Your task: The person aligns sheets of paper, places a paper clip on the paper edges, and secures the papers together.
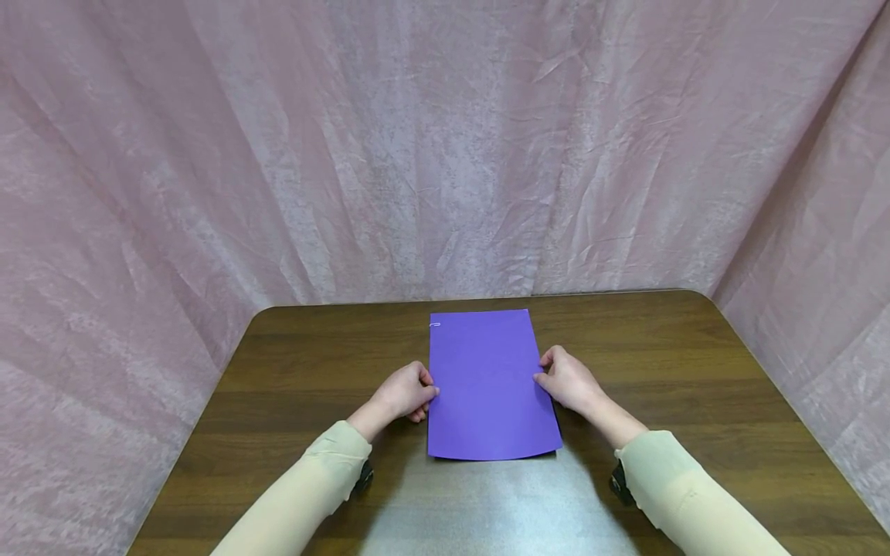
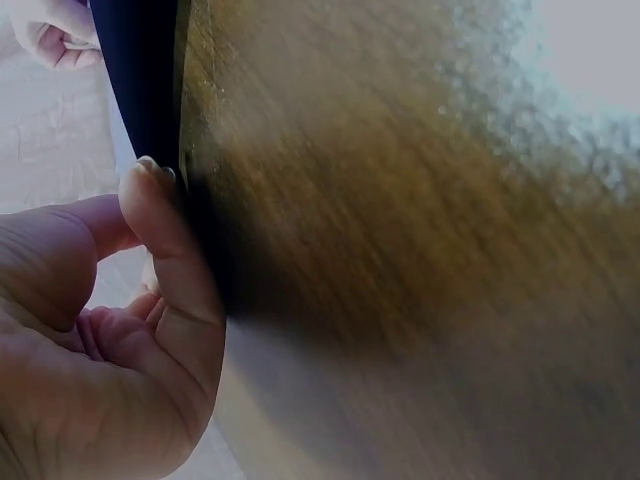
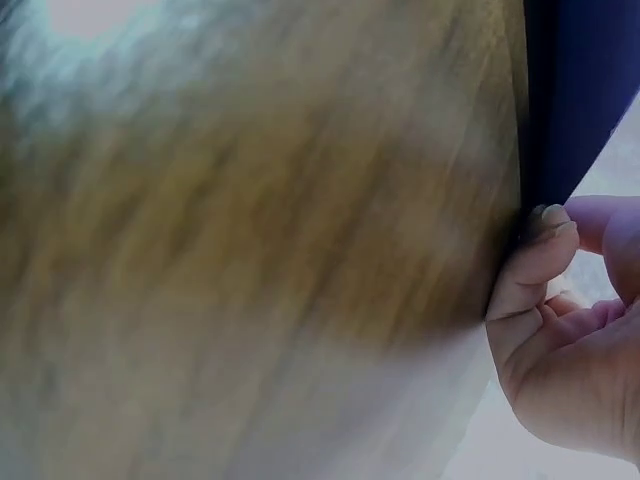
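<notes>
Purple sheet (image 1: 487,386): lying flat on the wooden table (image 1: 695,371), long side running from 12 to 6 o'clock, sitting at the centre of the tabletop; near edge curling up slightly and casting a thin shadow at 6 o'clock.
Paper clip (image 1: 435,324): fixed at the sheet's far left corner, toward 11 o'clock.
Left hand (image 1: 402,392): resting at 9 o'clock of the sheet, fingers curled, pinching the sheet's left edge; in the left wrist view, thumb tip (image 2: 150,195) pressing against that dark edge where it meets the wood.
Right hand (image 1: 566,378): resting at 3 o'clock of the sheet, fingers curled, pinching the right edge; in the right wrist view, one fingertip (image 3: 548,228) touching the sheet's edge (image 3: 575,90) at the table surface.
Sleeves: pale beige left sleeve (image 1: 306,494) and right sleeve (image 1: 688,502) coming in from 7 and 5 o'clock, each with a dark wrist mount beneath.
Table: dark brown wood grain, rounded far corners, a bright patch of reflected light at 6 o'clock between the forearms.
Backdrop: crinkled pink cloth (image 1: 445,139) hanging around the table from 9 through 12 to 3 o'clock.
</notes>
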{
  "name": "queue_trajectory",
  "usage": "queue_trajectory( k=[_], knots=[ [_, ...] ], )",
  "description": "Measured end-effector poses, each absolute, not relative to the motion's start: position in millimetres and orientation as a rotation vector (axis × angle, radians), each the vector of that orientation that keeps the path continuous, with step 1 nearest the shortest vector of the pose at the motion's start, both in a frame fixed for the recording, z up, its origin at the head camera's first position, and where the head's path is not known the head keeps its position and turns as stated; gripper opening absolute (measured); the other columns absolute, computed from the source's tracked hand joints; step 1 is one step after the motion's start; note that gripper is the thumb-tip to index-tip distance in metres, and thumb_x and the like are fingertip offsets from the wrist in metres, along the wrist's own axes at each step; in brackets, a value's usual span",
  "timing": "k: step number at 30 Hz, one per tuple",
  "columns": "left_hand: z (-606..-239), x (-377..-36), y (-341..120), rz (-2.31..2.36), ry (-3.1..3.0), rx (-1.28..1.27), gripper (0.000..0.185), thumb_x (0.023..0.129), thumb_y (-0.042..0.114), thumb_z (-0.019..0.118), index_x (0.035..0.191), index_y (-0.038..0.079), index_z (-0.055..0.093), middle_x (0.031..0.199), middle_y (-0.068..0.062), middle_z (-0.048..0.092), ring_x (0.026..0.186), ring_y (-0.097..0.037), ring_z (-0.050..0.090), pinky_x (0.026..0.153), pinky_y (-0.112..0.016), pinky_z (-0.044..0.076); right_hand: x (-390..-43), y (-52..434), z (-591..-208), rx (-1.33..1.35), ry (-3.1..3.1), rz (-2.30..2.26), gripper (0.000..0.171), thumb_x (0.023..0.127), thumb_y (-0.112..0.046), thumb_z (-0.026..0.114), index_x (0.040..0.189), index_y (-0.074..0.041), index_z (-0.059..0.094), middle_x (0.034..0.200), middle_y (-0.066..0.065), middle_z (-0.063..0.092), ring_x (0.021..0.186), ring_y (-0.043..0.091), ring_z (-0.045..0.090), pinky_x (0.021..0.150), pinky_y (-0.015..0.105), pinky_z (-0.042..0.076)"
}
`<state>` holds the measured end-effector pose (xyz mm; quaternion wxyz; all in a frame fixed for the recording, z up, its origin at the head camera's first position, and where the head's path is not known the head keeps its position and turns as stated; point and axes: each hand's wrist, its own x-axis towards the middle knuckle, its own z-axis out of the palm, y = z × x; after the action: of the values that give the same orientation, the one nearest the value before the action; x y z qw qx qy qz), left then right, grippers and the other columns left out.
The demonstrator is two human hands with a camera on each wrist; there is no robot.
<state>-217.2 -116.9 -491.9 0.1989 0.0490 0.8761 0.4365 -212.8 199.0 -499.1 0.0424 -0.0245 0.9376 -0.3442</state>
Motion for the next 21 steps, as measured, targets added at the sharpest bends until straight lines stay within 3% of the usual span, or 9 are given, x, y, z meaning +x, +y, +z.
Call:
queue_trajectory(
  k=[10,21],
  knots=[
    [-493.0,-219.9,-119.1,1.084,2.543,0.155,0.017,0.097,0.012,0.070,0.093,0.005,0.054,0.062,-0.006,0.059,0.043,-0.012,0.054,0.042,-0.025,0.050,-213.5,200.5,-502.1,-0.085,2.907,-1.044,0.024,0.091,-0.015,0.073,0.105,-0.001,0.059,0.078,0.006,0.060,0.071,0.019,0.058,0.067,0.038,0.048],
    [-485.4,-219.4,-133.3,1.101,2.655,0.116,0.022,0.100,0.029,0.067,0.098,0.008,0.059,0.065,-0.005,0.063,0.047,-0.016,0.059,0.047,-0.032,0.051,-206.1,215.4,-500.4,-0.028,2.788,-1.278,0.027,0.098,-0.020,0.066,0.113,0.001,0.057,0.069,0.003,0.056,0.059,0.016,0.053,0.058,0.033,0.044]
  ],
)
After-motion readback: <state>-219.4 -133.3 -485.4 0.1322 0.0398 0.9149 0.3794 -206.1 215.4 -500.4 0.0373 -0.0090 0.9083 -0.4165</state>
